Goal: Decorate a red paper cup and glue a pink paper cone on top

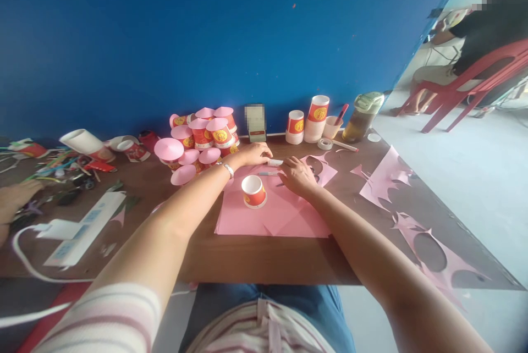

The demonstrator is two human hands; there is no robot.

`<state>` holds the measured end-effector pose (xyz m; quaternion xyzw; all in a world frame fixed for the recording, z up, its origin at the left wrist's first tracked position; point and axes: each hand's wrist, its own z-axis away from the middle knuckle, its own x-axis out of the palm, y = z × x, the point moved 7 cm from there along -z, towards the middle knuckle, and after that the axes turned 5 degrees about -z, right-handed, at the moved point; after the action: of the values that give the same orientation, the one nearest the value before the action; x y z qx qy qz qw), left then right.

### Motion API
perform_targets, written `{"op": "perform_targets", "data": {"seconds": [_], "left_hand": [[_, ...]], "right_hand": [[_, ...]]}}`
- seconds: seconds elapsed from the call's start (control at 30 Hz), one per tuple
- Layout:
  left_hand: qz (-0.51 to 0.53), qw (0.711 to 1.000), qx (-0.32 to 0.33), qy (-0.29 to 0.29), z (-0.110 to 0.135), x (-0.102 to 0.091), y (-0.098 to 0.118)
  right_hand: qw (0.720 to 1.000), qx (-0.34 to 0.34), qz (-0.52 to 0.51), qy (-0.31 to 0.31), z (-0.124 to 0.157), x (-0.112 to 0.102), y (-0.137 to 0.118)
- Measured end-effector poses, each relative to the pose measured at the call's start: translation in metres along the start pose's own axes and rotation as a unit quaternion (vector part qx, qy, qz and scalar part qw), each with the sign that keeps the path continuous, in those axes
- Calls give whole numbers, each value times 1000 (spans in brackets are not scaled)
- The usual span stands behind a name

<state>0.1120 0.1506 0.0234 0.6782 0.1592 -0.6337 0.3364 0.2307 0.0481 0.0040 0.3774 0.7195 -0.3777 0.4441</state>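
Observation:
My left hand (256, 153) is at the back of the pink paper sheets (247, 224), its fingers stretched out and holding nothing visible. Just below its fingertips lies the left end of a white tube, perhaps a marker or glue stick (275, 163). The fingers of my right hand (299, 176) are bent at the tube's right end. Partly hidden beneath that hand are dark-handled scissors (317, 172). A slim pen (268, 174) rests on the paper between my hands. Nearer to me stands a red and white paper cup (254, 192) with a yellow emblem.
Several cups with pink cone tops (202, 136) stand at the back left, beside a phone (256, 123). A power strip (84, 232) and another person's hand (18, 199) are at left. Cut pink scraps (429, 248) and a drink bottle (363, 116) are at right.

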Motion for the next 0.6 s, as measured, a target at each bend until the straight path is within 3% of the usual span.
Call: {"op": "perform_targets", "data": {"seconds": [0.17,0.3,0.4,0.5,0.6], "left_hand": [[-29,999,-29,-9,0,3,0],[-41,997,-63,27,1,1,-2],[-35,993,-84,73,4,-8,-5],[17,987,-87,136,8,-24,-3],[165,966,-69,185,13,-37,2]], "right_hand": [[998,22,-23,48,2,-4,5],[998,22,-33,52,2,-3,9],[993,19,-45,106,4,-12,9],[987,5,-67,147,5,-19,5],[982,-1,-106,155,6,-19,2]]}}
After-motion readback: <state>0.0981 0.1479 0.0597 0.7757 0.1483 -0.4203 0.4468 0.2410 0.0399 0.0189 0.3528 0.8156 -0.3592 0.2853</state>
